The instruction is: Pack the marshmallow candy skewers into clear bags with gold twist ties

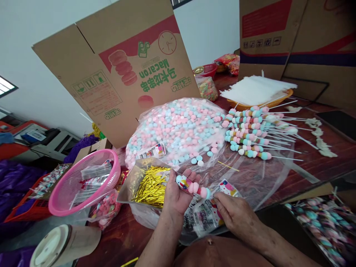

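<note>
A marshmallow-like candy skewer (pixel 194 188) of pink, white and blue pieces lies across the palm of my left hand (pixel 178 194). Its left end seems to be inside a clear printed wrapper. My left hand is palm up, with its fingers curled behind the skewer. At the skewer's right end, my right hand (pixel 236 213) is closed in a pinch; the stick itself is mostly hidden by the fingers. Printed plastic wrappers (pixel 204 218) lie beneath both hands. Just left of my left hand, a metal scoop-like tray (pixel 126 185) holds gold twist ties (pixel 151 185).
Behind is a large clear bag of pastel candies (pixel 178 126). Finished-looking skewers (pixel 247 133) are piled at right, before a basket of white sticks (pixel 256 91). A pink basket (pixel 116 167), a lidded cup (pixel 52 244) and a cardboard box (pixel 91 55) stand around.
</note>
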A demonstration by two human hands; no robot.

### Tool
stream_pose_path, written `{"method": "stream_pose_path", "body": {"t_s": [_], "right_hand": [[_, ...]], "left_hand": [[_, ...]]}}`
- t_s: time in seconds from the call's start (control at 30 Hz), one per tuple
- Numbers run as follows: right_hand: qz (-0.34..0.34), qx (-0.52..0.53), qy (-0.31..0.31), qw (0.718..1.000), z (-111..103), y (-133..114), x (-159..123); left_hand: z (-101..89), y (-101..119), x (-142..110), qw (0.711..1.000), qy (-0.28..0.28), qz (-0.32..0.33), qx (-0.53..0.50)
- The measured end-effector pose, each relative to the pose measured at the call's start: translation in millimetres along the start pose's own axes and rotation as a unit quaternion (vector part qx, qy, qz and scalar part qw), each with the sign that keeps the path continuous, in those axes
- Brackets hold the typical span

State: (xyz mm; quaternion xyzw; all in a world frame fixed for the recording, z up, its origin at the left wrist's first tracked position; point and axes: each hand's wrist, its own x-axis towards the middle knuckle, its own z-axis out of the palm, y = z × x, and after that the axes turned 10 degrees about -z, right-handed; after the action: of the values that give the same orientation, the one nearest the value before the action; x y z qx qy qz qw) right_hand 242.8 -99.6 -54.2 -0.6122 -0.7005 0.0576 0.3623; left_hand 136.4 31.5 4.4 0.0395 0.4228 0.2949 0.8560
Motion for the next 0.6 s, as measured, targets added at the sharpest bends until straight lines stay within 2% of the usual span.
{"method": "stream_pose_path", "body": {"t_s": [0.07, 0.17, 0.33, 0.43, 0.5, 0.6], "right_hand": [[0.012, 0.012, 0.000, 1.000, 0.7, -1.6, 0.8], [0.049, 0.084, -0.006, 0.995, -1.5, -6.3, 3.6], [0.099, 0.232, -0.036, 0.967, -17.4, -9.7, 9.2], [0.109, 0.277, -0.066, 0.952, -26.5, -4.7, 9.4], [0.097, 0.233, -0.075, 0.965, -27.8, 0.6, 6.7], [0.063, 0.067, -0.056, 0.994, -22.2, 7.9, -0.1]], "left_hand": [[0.5, -3.5, -1.7, 1.000, -0.017, 0.021, 0.008], [2.1, -9.3, -5.1, 0.999, -0.031, 0.033, 0.020], [0.4, -11.6, -9.1, 0.995, -0.075, 0.043, 0.055], [-1.7, -6.7, -8.4, 0.993, -0.081, 0.017, 0.090], [-1.3, -2.1, -7.5, 0.992, -0.044, -0.015, 0.117], [1.4, 2.8, -7.0, 0.987, 0.006, -0.054, 0.153]]}}
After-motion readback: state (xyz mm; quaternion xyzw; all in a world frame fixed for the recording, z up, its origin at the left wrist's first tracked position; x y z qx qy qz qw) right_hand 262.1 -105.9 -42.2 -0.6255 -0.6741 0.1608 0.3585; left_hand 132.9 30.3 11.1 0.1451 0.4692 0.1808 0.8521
